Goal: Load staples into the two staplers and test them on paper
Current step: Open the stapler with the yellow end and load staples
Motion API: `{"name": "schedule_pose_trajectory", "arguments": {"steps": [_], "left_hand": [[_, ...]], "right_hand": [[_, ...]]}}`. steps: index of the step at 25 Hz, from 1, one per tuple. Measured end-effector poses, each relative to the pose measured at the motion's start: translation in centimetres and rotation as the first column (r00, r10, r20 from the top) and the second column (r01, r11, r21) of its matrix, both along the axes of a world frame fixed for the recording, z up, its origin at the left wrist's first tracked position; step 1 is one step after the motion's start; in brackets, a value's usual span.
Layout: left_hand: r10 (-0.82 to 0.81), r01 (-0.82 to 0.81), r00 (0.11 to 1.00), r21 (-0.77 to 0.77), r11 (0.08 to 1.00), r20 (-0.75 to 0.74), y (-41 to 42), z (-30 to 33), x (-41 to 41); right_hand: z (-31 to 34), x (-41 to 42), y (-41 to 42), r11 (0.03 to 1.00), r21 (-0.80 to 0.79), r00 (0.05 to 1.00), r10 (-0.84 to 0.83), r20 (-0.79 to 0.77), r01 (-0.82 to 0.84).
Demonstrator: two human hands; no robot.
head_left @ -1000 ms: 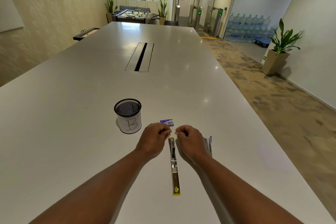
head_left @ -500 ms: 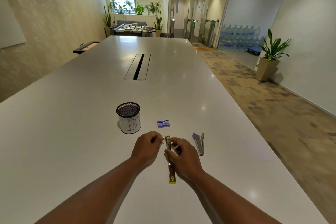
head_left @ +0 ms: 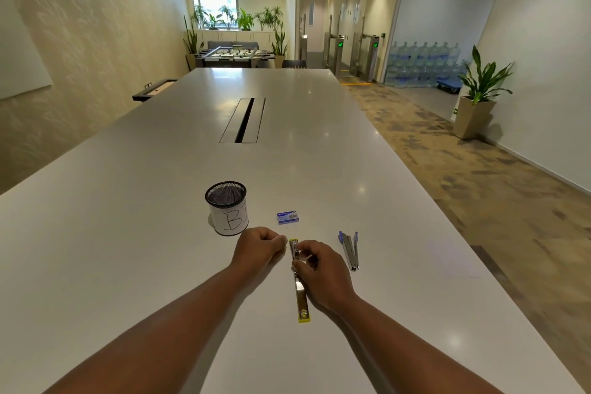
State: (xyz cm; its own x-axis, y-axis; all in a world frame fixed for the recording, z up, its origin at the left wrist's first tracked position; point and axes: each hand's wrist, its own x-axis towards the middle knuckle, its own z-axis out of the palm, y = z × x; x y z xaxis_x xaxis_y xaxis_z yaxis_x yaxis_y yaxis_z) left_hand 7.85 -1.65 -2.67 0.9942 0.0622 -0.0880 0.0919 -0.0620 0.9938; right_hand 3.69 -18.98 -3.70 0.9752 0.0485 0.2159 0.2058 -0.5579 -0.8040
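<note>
Right hand (head_left: 323,278) pinched yellow stapler (head_left: 300,288), opened flat on desk (head_left: 128,233). Left hand (head_left: 257,249) curled, grip contents unclear. Blue stapler (head_left: 349,249) lay right; staple box (head_left: 287,217) behind.

White table (head_left: 128,233): cup (head_left: 227,209), staple box (head_left: 287,217), staplers (head_left: 300,291)

bare table (head_left: 399,265) right of the blue stapler (head_left: 349,249); mesh cup (head_left: 226,208) and staple box (head_left: 287,217) crowd the left.
</note>
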Motion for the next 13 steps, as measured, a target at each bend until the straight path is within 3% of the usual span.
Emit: {"name": "schedule_pose_trajectory", "arguments": {"steps": [3, 6, 9, 13], "left_hand": [[-0.038, 0.033, 0.998, -0.103, 0.994, -0.053, 0.0, 0.4, 0.4], [-0.117, 0.114, 0.993, -0.083, 0.990, -0.029, -0.1, 0.8, 0.8], [-0.148, 0.140, 0.988, 0.147, 0.979, 0.041, -0.1, 1.2, 0.9], [-0.270, 0.193, 0.961, 0.534, 0.823, 0.069, -0.2, 2.6, 1.3]], "right_hand": [[-0.1, 0.2, 0.0, 1.000, 0.001, 1.000, 0.003, 0.004, -0.003], [-0.2, 0.2, -0.1, 1.000, 0.020, 1.000, -0.012, -0.005, 0.013], [-0.4, 0.4, 0.0, 0.999, 0.046, 0.999, -0.020, -0.035, 0.022], [-0.3, 0.4, -0.1, 0.998, 0.047, 0.999, -0.028, -0.038, 0.030]]}}
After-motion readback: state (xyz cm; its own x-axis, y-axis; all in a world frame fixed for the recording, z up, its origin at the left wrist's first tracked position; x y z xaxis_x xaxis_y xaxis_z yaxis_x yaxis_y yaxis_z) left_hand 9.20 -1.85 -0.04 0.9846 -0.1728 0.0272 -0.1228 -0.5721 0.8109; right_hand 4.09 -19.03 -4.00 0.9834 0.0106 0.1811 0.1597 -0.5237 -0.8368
